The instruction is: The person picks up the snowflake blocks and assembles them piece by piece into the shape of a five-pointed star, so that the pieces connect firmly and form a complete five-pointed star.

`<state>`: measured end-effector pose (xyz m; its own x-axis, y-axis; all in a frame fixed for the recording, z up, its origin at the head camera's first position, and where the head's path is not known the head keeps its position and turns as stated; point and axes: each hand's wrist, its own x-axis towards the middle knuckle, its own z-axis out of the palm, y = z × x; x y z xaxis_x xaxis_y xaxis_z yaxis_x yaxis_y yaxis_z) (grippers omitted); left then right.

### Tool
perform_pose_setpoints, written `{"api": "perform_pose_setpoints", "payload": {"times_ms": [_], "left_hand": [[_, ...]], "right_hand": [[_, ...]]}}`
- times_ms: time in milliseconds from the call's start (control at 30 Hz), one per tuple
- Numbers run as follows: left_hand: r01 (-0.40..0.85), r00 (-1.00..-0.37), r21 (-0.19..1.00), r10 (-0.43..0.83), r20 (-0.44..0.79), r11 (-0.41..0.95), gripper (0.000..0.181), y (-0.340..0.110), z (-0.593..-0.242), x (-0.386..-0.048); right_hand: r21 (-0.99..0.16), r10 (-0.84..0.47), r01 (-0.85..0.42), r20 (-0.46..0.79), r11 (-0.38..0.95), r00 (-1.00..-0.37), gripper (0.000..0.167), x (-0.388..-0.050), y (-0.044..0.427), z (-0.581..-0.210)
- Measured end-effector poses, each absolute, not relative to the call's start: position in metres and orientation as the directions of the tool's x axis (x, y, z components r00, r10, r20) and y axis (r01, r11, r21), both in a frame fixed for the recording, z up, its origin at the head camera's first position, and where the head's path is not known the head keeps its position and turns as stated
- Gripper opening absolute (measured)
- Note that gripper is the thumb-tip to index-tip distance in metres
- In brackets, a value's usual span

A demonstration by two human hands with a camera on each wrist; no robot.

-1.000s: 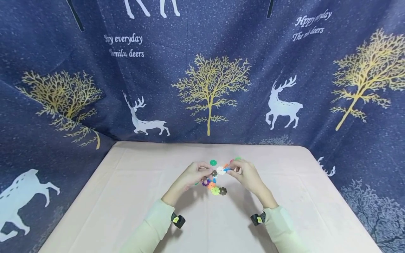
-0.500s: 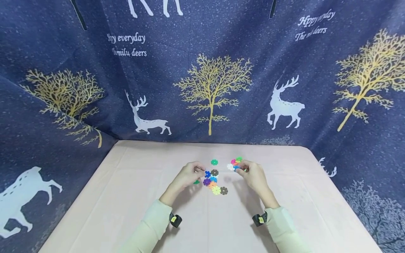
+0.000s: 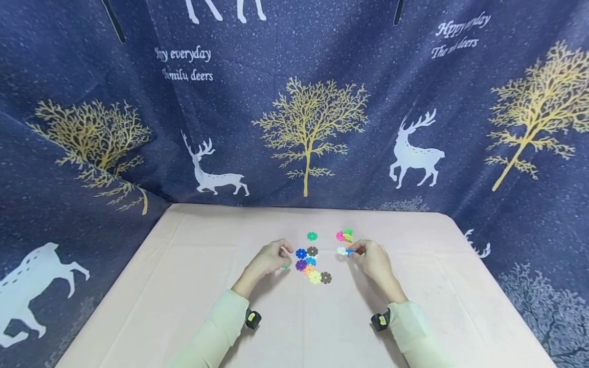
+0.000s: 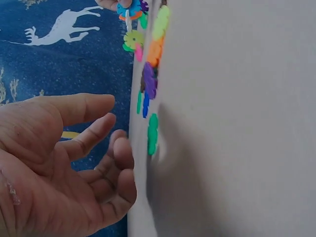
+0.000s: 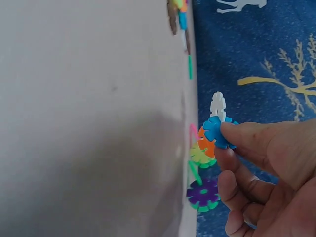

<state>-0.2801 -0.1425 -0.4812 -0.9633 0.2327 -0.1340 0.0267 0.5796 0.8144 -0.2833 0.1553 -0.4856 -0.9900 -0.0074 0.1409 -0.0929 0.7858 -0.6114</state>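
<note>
The right hand (image 3: 375, 263) pinches a blue flower-shaped disc (image 5: 215, 131) between thumb and index finger. A white disc (image 5: 217, 105) is joined to it upright, and orange, yellow-green, pink, green and purple discs show beside or behind it in the right wrist view. My left hand (image 3: 267, 263) hovers beside the loose discs, its fingers loosely bent and apart, with nothing between them in the left wrist view. Near it a green disc (image 4: 153, 134) lies on the table, and a dark blue disc (image 3: 301, 253) and a purple disc (image 3: 301, 265) lie to its right.
The pale table (image 3: 184, 306) carries several more loose discs at the middle, among them a brown disc (image 3: 325, 278), a yellow disc (image 3: 315, 277) and a separate green disc (image 3: 312, 236) farther back. A dark blue patterned cloth (image 3: 276, 153) hangs behind the table.
The hands have moved apart from the middle. The right hand carried the blue and white discs rightward, away from the loose discs; the left hand drew back leftward.
</note>
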Motion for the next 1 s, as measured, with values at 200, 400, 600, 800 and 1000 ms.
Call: {"api": "perform_pose_setpoints", "payload": {"times_ms": [200,400,600,800,1000], "left_hand": [[0.011,-0.968,0.784,0.204,-0.148,0.621,0.033,-0.146,-0.49,-0.283],[-0.003,-0.969,0.769,0.187,-0.159,0.639,0.037,-0.147,-0.495,-0.286],[0.005,-0.97,0.719,0.177,-0.164,0.695,0.035,-0.148,-0.497,-0.287],[0.026,-0.972,0.699,0.181,-0.149,0.715,0.033,-0.147,-0.497,-0.288],[0.046,-0.977,0.69,0.178,-0.121,0.722,0.029,-0.147,-0.499,-0.287]], "right_hand": [[-0.613,0.014,-0.054,0.105,0.789,-0.994,0.007,-0.29,0.159,-0.495],[-0.611,0.017,-0.026,0.065,0.791,-0.998,0.01,-0.292,0.16,-0.495],[-0.629,0.0,-0.044,0.07,0.776,-0.998,0.016,-0.29,0.158,-0.494],[-0.623,-0.012,-0.078,0.11,0.778,-0.994,0.014,-0.289,0.152,-0.492],[-0.612,-0.056,-0.166,0.194,0.773,-0.979,0.017,-0.287,0.141,-0.487]]}}
